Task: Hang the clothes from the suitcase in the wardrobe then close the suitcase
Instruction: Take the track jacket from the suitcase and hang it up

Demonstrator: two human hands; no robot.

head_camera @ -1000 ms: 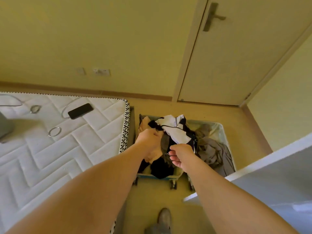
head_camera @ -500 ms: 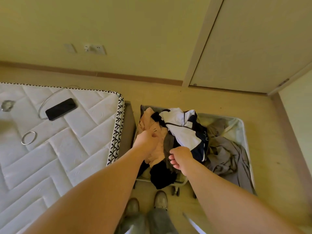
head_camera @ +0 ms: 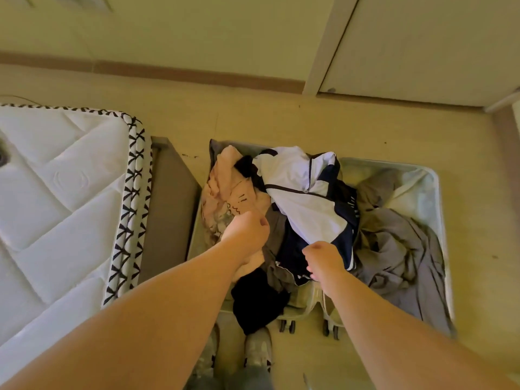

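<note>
- While both bare arms reach down in the head view, the pale grey-green hard-shell suitcase [head_camera: 394, 164] lies open on the yellowish wood-look floor [head_camera: 281, 122]. It sits just beside the white quilted mattress [head_camera: 62, 198], both halves heaped with clothes.
- The left hand [head_camera: 244, 235] is balled on the peach printed garment [head_camera: 225, 190] in the left half, fingers curled into the cloth and gripping it.
- The right hand [head_camera: 323, 260] has its fingers curled at the navy hem of the white and navy zip jacket [head_camera: 304, 209], seemingly pinching it; the hold is partly hidden.
- The step in hand looks like picking garments out of the pile. The case is full, so the hanging seems barely begun, and no wardrobe is in frame.
- The next move likely calls for lifting one piece free of the tangle. The jacket overlaps the peach garment, and a black garment [head_camera: 259, 302] spills over the near rim by the small caster wheels [head_camera: 287, 326].
- Those wheels point toward the person's pale grey shoes [head_camera: 257, 350]. Each half's long axis runs from the feet toward the wall, while the opened pair spreads left to right.
- A rumpled grey cloth [head_camera: 394, 249] fills the right half.
</note>
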